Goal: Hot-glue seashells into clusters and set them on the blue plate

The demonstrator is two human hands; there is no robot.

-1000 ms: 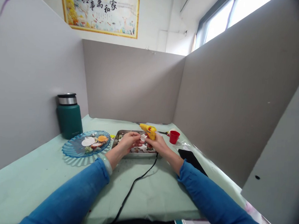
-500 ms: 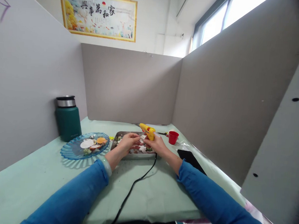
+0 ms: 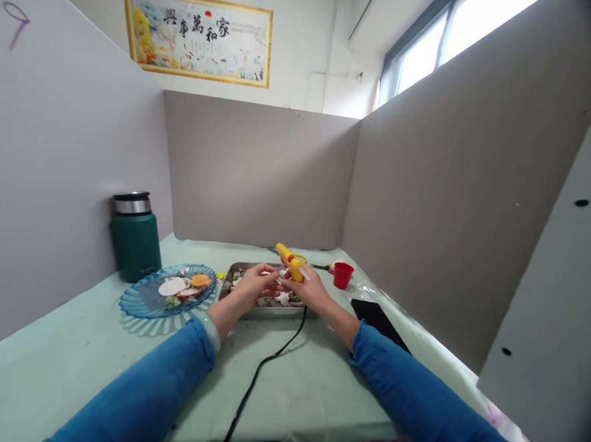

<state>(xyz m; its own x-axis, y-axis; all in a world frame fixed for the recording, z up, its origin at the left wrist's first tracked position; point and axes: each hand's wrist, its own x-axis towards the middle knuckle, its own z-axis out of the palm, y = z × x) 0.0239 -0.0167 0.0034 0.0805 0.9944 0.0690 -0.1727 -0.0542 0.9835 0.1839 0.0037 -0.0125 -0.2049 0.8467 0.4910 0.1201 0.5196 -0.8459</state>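
My right hand (image 3: 312,291) is closed around a yellow glue gun (image 3: 296,269), whose body slants up to the left. A black cord (image 3: 261,365) runs from under that hand down to the table's front edge. My left hand (image 3: 251,288) is half curled, thumb and fingers pinched close to the right fingertips. Something small and pale seems to be at the fingertips, too small to name. Both hands are above a metal tray (image 3: 274,312) holding shells and other small pieces. Among these lies a white star-shaped piece (image 3: 284,298). The hands hide part of the tray.
Left of the tray is a blue scalloped plate (image 3: 138,298) with shells and pale discs. Behind it stands a green bottle (image 3: 136,244). On the right are a red cup (image 3: 343,276) and a dark flat phone-like object (image 3: 377,319). Grey partitions (image 3: 258,172) enclose the table.
The view has shifted slightly. My fingertips have come closer together over the tray, and the glue gun has turned a little in my right hand.
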